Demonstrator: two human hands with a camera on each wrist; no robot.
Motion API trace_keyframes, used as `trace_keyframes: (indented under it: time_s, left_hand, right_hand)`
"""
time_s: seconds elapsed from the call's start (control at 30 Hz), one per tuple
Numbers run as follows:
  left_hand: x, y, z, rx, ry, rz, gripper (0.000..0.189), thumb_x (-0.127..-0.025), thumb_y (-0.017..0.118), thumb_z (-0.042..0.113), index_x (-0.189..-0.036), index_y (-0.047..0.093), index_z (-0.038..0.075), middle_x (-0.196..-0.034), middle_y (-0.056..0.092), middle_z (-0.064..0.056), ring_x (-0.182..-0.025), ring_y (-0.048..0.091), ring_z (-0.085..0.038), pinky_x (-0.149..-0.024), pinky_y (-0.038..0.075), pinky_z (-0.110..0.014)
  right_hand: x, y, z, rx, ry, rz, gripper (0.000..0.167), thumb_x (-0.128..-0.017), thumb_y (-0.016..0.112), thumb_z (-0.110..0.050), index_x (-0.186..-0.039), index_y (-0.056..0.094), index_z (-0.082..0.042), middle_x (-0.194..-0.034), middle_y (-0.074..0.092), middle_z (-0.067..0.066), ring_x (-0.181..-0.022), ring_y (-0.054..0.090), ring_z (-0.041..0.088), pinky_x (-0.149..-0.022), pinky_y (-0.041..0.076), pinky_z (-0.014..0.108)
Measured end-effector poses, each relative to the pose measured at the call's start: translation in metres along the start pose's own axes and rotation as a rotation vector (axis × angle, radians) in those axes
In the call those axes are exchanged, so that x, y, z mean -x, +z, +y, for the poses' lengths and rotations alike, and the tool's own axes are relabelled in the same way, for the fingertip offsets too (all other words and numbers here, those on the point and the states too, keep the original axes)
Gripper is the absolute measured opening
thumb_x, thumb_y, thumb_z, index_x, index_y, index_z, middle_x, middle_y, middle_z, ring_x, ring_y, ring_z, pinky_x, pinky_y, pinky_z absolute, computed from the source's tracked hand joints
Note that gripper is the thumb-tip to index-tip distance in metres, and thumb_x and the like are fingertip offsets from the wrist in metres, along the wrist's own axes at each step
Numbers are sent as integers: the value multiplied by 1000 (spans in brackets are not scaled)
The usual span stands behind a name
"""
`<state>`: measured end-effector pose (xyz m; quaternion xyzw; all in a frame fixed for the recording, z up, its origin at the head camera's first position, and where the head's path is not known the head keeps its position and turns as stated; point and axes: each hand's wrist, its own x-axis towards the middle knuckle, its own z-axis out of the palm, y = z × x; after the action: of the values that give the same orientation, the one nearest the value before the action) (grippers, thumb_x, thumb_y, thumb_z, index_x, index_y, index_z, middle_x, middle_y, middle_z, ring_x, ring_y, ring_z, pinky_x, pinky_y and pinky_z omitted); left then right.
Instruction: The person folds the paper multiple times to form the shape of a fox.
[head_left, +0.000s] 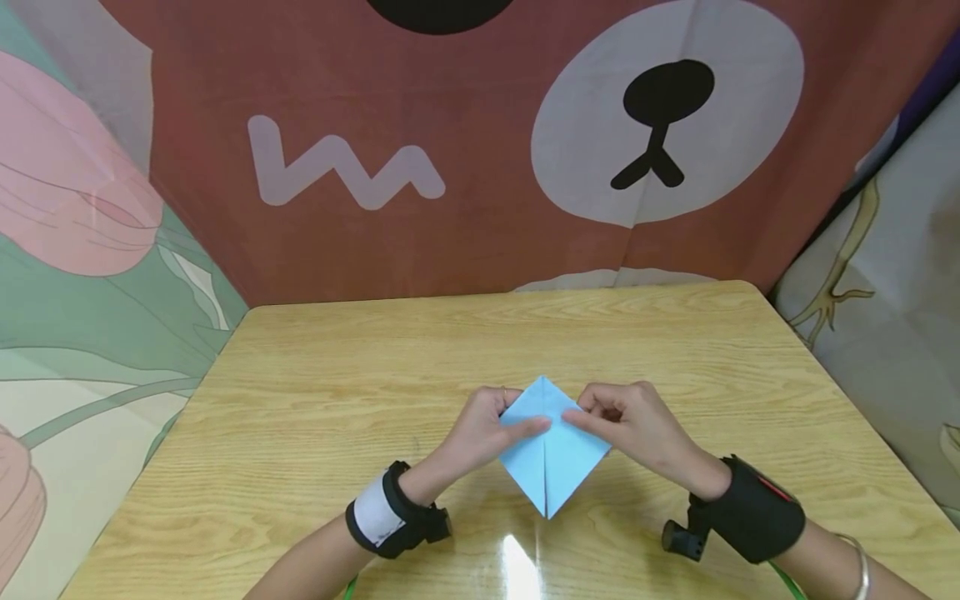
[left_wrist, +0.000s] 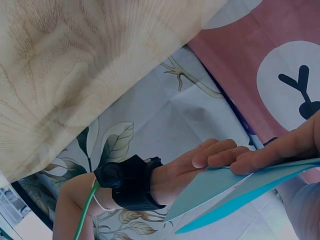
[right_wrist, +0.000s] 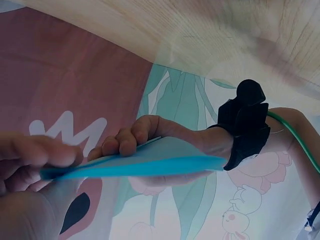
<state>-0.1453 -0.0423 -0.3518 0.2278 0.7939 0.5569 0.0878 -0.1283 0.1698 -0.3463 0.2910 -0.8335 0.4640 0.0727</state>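
Observation:
A light blue sheet of paper (head_left: pixel 555 467), folded into a diamond, is held over the table between both hands. A crease runs down its middle and opens into a narrow slit toward the lower corner. My left hand (head_left: pixel 483 425) pinches the left side, thumb on the upper face and fingers behind. On the right side, my right hand (head_left: pixel 633 421) pinches the sheet with its thumb flat near the centre line. In the left wrist view the folded paper (left_wrist: pixel 215 195) shows separated layers at its near corner. The right wrist view shows the paper (right_wrist: pixel 150 165) nearly edge-on.
The wooden table (head_left: pixel 337 367) extends around the hands, with a bright reflection near its front. A brown bear-print cloth (head_left: pixel 465 250) hangs behind the back edge. Black wrist straps with cameras sit on the left wrist (head_left: pixel 393 512) and the right wrist (head_left: pixel 757 508).

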Motion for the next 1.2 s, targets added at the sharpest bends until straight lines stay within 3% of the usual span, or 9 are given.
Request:
trace_keyframes:
  time_s: [0.33, 0.7, 1.2]
  left_hand:
    - [-2, -4, -7, -25, -17, 43, 19, -83, 69, 12, -86, 70, -6, -78, 69, -19, -56, 57, -4, -50, 50, -22]
    - [-3, -3, -10, -14, -33, 23, 19, -83, 69, 11, -84, 69, -7, -76, 69, -20, -54, 57, -3, -51, 50, -21]
    - [-2, -6, -11, -15, -45, 27, 22, -82, 70, 13, -82, 68, -9, -73, 68, -20, -53, 55, -2, -49, 49, -22]
  right_hand:
    - [1, -3, 3, -83, 68, -139, 8, -91, 57, -12, -88, 62, -6, -69, 67, 0, -54, 62, 10, -49, 52, 25]
    - [2, -4, 5, -161, 117, -166, 12, -92, 57, -12, -90, 63, -2, -69, 67, 4, -55, 63, 12, -50, 53, 28]
    - [3, -9, 9, -203, 115, -209, 14, -90, 59, -10, -96, 65, 1, -77, 70, 11, -60, 66, 12, -55, 55, 29]
